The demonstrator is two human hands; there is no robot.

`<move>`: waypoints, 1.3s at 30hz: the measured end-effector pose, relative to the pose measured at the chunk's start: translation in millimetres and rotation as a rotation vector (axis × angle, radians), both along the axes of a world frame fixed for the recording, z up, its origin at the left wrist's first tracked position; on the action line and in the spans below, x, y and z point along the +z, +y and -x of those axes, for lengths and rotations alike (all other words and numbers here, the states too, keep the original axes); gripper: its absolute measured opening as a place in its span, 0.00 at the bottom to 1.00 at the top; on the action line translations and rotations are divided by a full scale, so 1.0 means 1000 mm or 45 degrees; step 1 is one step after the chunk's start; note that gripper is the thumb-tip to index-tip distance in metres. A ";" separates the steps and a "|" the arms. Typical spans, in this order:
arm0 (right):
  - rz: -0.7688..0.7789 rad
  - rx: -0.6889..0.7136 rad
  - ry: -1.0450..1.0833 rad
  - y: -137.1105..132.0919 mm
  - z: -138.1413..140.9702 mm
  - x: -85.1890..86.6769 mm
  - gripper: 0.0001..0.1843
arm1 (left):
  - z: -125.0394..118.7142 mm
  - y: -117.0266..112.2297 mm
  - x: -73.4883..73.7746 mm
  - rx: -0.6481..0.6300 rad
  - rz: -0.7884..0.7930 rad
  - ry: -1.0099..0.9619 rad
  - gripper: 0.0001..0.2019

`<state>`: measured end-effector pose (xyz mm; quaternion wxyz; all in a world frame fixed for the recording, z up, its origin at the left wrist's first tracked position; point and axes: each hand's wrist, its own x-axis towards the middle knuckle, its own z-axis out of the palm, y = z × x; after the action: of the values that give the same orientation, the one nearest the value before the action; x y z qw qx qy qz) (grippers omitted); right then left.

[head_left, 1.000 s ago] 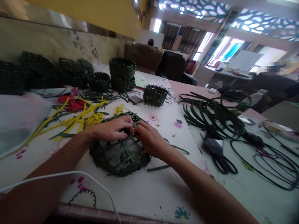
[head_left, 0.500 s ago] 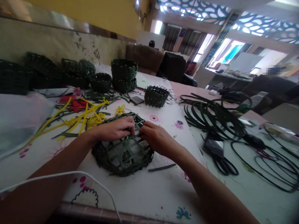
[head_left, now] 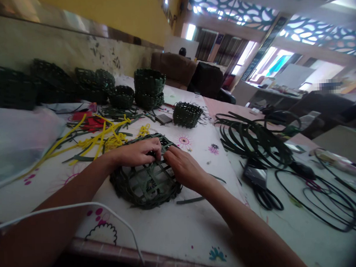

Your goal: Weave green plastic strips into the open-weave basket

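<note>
Well, the open-weave green strip basket (head_left: 146,186) sits on the floral tablecloth (head_left: 167,232), its far edge covered by the left hand (head_left: 136,153). Both hands are curled on the weave, with fingertips partly hidden among the strips – whether a strip is pinched cannot be told. The right hand (head_left: 184,172) is placed lower than in the earlier frame.

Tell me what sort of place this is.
Probably a basket-weaving craft workshop: a half-woven dark green strap basket sits on a white floral tablecloth, finished green woven baskets stand stacked behind it, and loose coils of dark green strapping lie nearby.
</note>
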<state>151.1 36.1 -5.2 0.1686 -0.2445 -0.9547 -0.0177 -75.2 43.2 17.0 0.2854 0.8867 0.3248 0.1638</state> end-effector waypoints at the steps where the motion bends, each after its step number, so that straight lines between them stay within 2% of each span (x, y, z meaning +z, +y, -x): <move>1: 0.001 0.002 0.021 0.000 -0.001 -0.002 0.12 | 0.000 -0.001 0.002 0.012 0.004 0.004 0.10; 7: 0.016 -0.029 0.084 0.000 -0.003 -0.008 0.10 | 0.004 -0.008 0.012 0.033 0.014 0.071 0.11; 15: 0.006 -0.059 0.126 -0.003 0.000 -0.013 0.09 | 0.001 -0.009 0.006 0.076 0.036 0.144 0.11; 23: -0.064 -0.072 0.112 -0.002 -0.002 -0.008 0.06 | 0.005 -0.009 0.009 0.033 0.064 0.094 0.10; 29: 0.120 0.043 0.183 0.003 -0.002 -0.007 0.09 | 0.003 -0.008 0.007 0.031 0.082 0.106 0.10; 36: 0.285 0.017 0.084 0.002 0.002 0.011 0.08 | 0.002 -0.012 0.011 0.077 0.089 0.119 0.12; 39: 0.322 0.038 0.111 0.002 0.005 0.013 0.09 | 0.002 -0.012 0.011 0.097 0.101 0.121 0.13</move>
<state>146.6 38.4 8.0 0.1779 -0.2502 -0.9446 0.1158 -77.3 31.2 28.4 0.2981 0.8685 0.3776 0.1194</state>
